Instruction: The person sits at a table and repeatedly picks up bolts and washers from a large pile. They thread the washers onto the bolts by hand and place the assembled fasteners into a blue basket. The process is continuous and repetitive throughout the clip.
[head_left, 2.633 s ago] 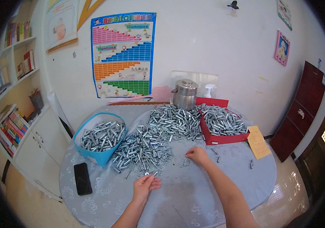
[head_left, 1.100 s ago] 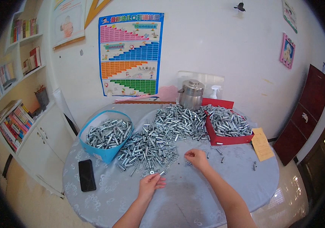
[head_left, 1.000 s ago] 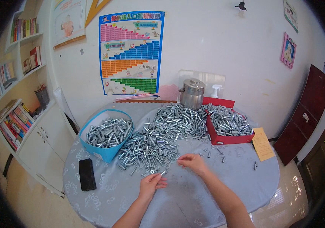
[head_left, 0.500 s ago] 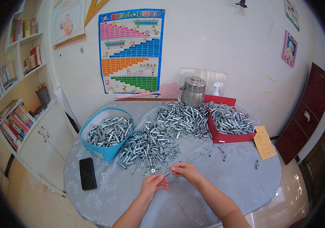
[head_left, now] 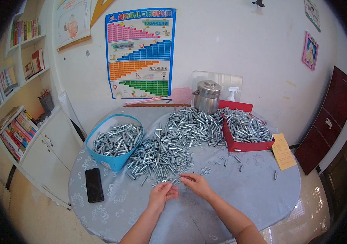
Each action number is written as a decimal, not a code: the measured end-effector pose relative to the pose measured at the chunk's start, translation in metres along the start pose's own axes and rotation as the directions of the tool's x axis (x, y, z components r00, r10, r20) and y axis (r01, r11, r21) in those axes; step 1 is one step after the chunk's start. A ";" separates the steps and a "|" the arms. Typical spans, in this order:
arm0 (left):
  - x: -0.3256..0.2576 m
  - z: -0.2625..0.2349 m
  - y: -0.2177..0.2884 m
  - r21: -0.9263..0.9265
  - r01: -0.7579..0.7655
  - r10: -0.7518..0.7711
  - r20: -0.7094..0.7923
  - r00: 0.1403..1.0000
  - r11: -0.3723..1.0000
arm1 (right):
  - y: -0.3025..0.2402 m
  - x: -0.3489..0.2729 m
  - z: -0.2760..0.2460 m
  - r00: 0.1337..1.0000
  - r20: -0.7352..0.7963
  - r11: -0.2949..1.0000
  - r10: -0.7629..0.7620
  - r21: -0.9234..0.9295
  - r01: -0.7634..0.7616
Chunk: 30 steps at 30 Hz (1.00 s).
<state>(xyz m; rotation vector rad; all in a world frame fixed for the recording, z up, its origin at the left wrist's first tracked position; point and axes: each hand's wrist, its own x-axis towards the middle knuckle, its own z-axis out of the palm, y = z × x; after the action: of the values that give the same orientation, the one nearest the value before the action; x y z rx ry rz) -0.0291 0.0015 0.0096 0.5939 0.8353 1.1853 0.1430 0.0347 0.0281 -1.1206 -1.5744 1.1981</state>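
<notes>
Both hands meet at the near edge of the bolt pile (head_left: 169,142) on the table (head_left: 254,195) — left hand (head_left: 161,194) and right hand (head_left: 196,184) each pinch something small, too tiny to identify. Blue bin (head_left: 114,140) and phone (head_left: 94,184) sit left.

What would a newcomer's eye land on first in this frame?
Probably the big heap of silvery metal bolts spread across the middle of the round table, spilling between a blue basket on the left and a red tray on the right. Just below it, the left hand and right hand meet over small parts.
</notes>
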 end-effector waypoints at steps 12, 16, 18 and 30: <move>0.000 -0.002 0.007 -0.019 -0.084 0.083 -0.021 0.996 0.996 | 0.014 0.010 0.009 0.984 0.014 0.750 -0.180 -0.645 0.146; -0.001 -0.001 0.005 0.018 -0.064 0.064 -0.027 0.998 0.998 | 0.013 0.007 0.004 0.995 -0.101 0.986 -0.001 -0.165 -0.016; 0.000 0.000 0.004 0.039 -0.048 0.049 -0.030 0.998 0.998 | 0.011 0.003 0.001 0.995 -0.097 1.000 -0.019 -0.007 0.018; -0.001 0.000 0.002 0.147 0.002 -0.003 0.003 1.000 0.989 | 0.005 -0.009 -0.003 0.979 -0.024 0.963 -0.202 -0.185 0.195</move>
<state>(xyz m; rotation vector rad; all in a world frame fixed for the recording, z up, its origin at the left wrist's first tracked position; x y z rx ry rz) -0.0299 0.0007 0.0115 0.7151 0.9261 1.1265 0.1493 0.0271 0.0233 -1.0655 -1.7457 0.9071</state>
